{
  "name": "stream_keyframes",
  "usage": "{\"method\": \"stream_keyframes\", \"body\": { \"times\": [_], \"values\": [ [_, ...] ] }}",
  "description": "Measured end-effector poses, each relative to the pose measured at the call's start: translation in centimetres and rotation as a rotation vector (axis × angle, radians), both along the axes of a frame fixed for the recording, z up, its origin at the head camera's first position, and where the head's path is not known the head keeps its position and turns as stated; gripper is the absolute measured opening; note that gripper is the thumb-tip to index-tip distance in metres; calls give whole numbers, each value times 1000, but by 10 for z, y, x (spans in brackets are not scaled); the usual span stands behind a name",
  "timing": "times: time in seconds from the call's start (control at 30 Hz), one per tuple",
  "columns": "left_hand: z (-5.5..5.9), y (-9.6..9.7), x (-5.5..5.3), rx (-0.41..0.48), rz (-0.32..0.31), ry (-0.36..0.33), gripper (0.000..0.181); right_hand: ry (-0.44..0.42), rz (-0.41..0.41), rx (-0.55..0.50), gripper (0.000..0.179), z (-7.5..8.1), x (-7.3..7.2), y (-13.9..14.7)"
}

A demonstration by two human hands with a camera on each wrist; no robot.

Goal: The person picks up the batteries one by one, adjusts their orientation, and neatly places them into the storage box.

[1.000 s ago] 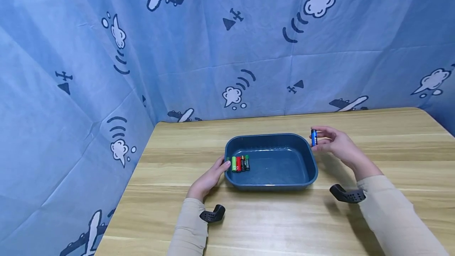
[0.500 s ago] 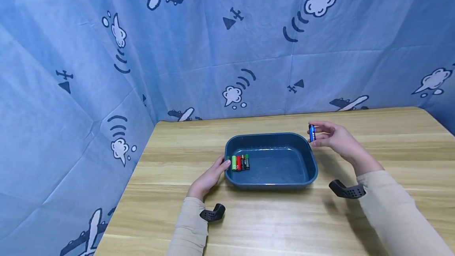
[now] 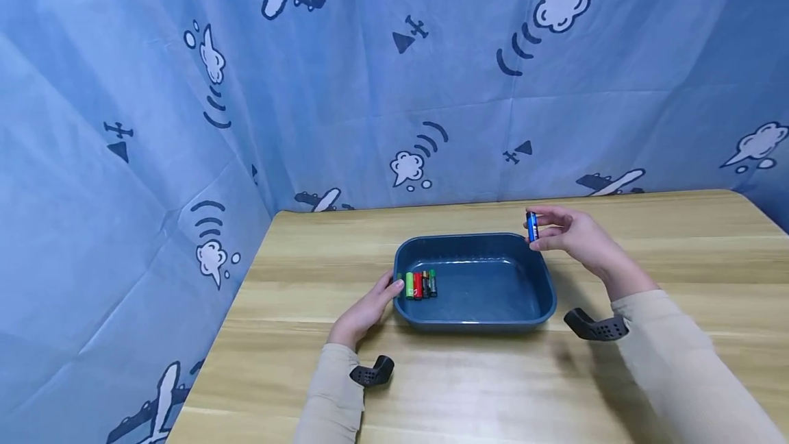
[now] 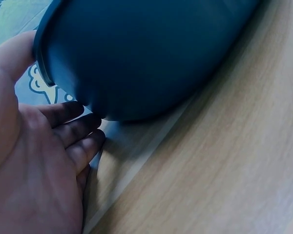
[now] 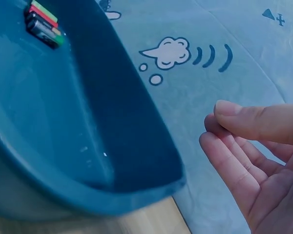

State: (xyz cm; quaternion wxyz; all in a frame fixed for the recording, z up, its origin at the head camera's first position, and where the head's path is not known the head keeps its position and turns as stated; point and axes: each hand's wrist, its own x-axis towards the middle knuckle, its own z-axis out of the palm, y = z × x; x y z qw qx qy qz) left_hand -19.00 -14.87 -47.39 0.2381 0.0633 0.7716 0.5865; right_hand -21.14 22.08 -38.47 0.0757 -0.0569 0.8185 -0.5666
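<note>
A dark blue plastic basin (image 3: 474, 326) stands on the table. My left hand (image 3: 368, 308) grips its left end, thumb over the rim and fingertips against the outer wall, as the left wrist view shows (image 4: 44, 146). Just above the basin's far right corner, my right hand (image 3: 570, 235) pinches a blue battery (image 3: 533, 227) upright between thumb and fingers. In the right wrist view the hand (image 5: 263, 161) hides that battery. Inside the basin at the left, several batteries lie side by side: a light green battery (image 3: 409, 286), a red battery (image 3: 418, 286) and dark ones (image 3: 429, 284).
The wooden table (image 3: 481, 389) extends around the basin on all sides. Behind and to the left hangs a blue curtain (image 3: 345, 88) printed with planes and clouds. A black wrist mount sits on each sleeve.
My right hand has moved left and slightly up with the blue battery, from beside the basin's right side to its far right corner. The left hand keeps its hold.
</note>
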Motion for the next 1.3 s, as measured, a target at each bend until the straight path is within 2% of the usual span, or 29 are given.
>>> {"method": "stream_keyframes", "body": {
  "times": [0.1,0.4,0.73,0.93,1.07,1.13,1.3],
  "values": [
    [1,2,-2,14,-5,25,63,-3,0,5,69,2,-2,-4],
    [1,2,-2,18,-14,22,63,-4,1,29,68,8,-7,-11],
    [3,2,0,6,-9,22,63,-4,21,14,70,10,-6,-14],
    [4,3,1,0,-5,21,63,-10,25,76,69,13,-6,-15],
    [8,4,2,-7,-2,12,62,-16,26,107,69,16,-6,-16],
    [16,5,7,-4,-4,10,63,-21,27,107,68,17,-5,-16],
    [14,5,7,-6,-2,16,64,-30,31,101,69,18,-5,-16]
  ]
}}
